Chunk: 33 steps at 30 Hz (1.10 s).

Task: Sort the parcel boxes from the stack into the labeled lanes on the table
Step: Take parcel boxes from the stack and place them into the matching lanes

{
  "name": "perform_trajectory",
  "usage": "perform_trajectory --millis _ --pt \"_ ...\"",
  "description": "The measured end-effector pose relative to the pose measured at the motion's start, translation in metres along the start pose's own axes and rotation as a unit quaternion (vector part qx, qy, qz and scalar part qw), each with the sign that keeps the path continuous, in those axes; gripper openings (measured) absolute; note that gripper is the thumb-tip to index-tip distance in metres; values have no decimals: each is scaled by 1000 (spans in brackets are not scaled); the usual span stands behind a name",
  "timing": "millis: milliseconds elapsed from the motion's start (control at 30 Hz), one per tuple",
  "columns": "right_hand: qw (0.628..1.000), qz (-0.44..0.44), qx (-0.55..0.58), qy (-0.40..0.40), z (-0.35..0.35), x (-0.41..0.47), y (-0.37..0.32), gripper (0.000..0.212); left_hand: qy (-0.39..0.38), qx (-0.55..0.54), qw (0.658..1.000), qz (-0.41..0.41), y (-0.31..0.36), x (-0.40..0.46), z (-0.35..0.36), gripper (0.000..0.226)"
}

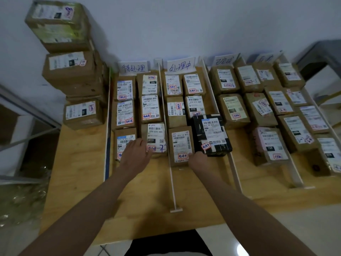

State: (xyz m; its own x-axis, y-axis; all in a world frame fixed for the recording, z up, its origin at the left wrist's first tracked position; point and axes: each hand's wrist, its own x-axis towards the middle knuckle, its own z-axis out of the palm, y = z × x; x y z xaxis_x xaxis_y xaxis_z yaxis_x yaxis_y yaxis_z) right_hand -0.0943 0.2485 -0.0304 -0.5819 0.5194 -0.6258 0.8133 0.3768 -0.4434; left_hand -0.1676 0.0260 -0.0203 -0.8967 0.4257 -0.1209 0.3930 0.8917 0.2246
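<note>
1. Right hand: fingers hidden behind its own back and the near edge of the black parcel; cannot tell whether they are apart, together or clamped on anything.
2. Left hand: fingers straight and slightly spread, tips lying on the near-row parcels of the left lane. The parcel under the palm is half covered; its lower label cannot be read.
3. Just right of the left fingertips: a parcel marked 070, its red stamp partly under the fingertips.
4. Between the two hands: a thin white divider rail and a brown parcel with a barcode label, touching the black parcel's left side.
5. Black parcel sits just beyond the right hand, in the near row of the second lane, tilted, its far edge overlapping the parcel behind.
6. Both forearms reach straight forward from the bottom edge, roughly parallel.
7. Lane signs: the first and second are handwritten and legible; the two farther right are blurred.
8. Parcels in the rightmost lane are cut off by the frame edge.
9. Stack of parcel boxes, well left of the left fingers, blurred at top.
10. Wooden table.
</note>
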Motion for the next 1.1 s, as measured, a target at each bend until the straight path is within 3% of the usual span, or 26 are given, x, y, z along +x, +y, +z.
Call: perform_trajectory --millis 367,667,767,1000,1100 --pt "1000 -21 22 -2 3 8 12 35 14 -11 1000 6 -5 -5 5 34" --pt "983 -164 -50 61 -30 -7 17 25 21 3 998 -63 -3 -33 -22 46" --pt "965 -235 -80 86 -33 -22 4 22 36 18 996 -81 -12 -53 -32 47" --pt "890 -393 -190 133 -7 -51 -46 38 62 42 987 -142 -49 -93 -59 45" --pt "877 -424 -193 119 10 -61 -73 46 78 54 980 -177 -70 -105 -73 47"
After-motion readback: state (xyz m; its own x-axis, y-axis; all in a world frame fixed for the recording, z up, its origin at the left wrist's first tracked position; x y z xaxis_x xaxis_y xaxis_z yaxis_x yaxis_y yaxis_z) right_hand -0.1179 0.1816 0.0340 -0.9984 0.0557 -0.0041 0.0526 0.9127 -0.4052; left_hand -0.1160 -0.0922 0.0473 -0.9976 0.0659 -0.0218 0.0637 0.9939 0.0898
